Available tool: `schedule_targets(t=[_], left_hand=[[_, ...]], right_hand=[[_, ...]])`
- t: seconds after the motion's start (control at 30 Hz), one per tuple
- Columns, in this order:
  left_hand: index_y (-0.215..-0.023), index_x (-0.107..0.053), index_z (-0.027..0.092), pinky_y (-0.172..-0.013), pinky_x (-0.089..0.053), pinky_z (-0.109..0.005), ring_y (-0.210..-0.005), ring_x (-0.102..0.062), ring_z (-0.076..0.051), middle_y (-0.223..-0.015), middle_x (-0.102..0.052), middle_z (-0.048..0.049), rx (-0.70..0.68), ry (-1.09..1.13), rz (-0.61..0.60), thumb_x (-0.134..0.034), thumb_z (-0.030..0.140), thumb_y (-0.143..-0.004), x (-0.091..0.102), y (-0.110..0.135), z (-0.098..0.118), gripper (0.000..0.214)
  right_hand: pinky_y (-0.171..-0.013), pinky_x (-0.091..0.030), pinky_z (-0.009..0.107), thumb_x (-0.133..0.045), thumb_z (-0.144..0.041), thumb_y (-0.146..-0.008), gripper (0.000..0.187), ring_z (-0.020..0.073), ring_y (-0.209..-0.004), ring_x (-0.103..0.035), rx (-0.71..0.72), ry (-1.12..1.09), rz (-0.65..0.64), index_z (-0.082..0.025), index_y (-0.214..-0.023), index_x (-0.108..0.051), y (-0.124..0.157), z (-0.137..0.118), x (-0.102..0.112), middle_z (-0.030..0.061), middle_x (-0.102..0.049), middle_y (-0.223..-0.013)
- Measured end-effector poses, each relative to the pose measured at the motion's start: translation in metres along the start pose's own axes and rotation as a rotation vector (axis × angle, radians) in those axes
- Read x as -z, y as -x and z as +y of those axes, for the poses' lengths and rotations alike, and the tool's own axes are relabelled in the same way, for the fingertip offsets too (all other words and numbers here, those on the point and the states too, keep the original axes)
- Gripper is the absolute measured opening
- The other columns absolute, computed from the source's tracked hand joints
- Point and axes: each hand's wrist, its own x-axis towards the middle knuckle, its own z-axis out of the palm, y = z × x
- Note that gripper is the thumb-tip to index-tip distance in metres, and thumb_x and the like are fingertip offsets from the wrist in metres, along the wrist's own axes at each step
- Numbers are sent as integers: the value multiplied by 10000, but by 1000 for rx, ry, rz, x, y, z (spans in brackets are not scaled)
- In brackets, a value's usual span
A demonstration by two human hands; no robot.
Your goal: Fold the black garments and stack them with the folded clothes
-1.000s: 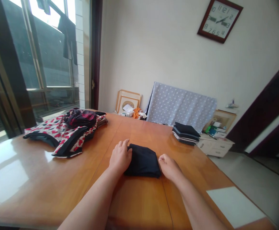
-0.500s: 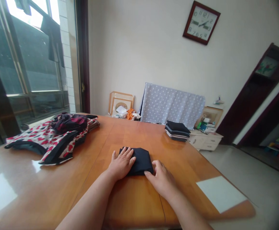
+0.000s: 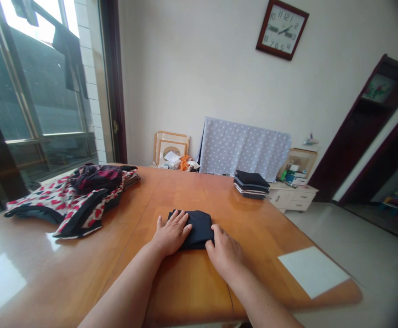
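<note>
1. The person's left hand (image 3: 170,233) lies flat, fingers spread, on a dark folded garment (image 3: 199,228), pressing without gripping.
2. The right hand (image 3: 224,249) is half curled at the garment's right edge; whether it pinches the edge cannot be told.
3. The garment rests on the wooden table (image 3: 192,287), near its front edge.
4. The wall clock (image 3: 282,30) reads 10, 11, 12, 1, 2 and 3 across the top; finer dial details are too small to read.

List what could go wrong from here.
The dark folded cloth could crease if the right hand pulls its right edge while the left hand lies flat on it. The folded stack, near the right edge of the table, might fall if bumped. The plaid garment lies on the heart-print garment, so pulling one might drag the other.
</note>
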Motion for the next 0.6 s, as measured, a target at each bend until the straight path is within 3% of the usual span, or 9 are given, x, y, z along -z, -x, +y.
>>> schedule_targets(t=[0.27, 0.47, 0.6], left_hand=[[-1539, -320, 326, -1126, -16, -741, -1529, -110, -281, -1635, -232, -23, 2, -26, 16, -185, 625, -984, -3, -1, -1, 645], [-1541, -324, 312, -1128, -31, -738, -1526, -115, -293, -1634, -239, -33, 7, -27, 19, -203, 609, -989, -3, 0, 0, 638], [-1537, -328, 317, -1125, -33, -741, -1526, -116, -291, -1634, -241, -34, 6, -21, 14, -220, 603, -990, -2, 0, 1, 627]], right_hand=[[-717, -392, 307, -448, -147, -892, 270, 224, -875, -692, 149, 117, 42, -191, -1119, -585, 4, 10, -1, 80, -725, -968], [-709, -379, 289, -542, -265, -886, 156, 200, -896, -670, 90, -4, 83, -228, -1029, -590, 12, 13, 6, 35, -710, -1001], [-739, -383, 290, -457, -267, -941, 210, 185, -877, -665, 210, -9, 41, -259, -1043, -641, 32, 18, 15, 21, -722, -984]])
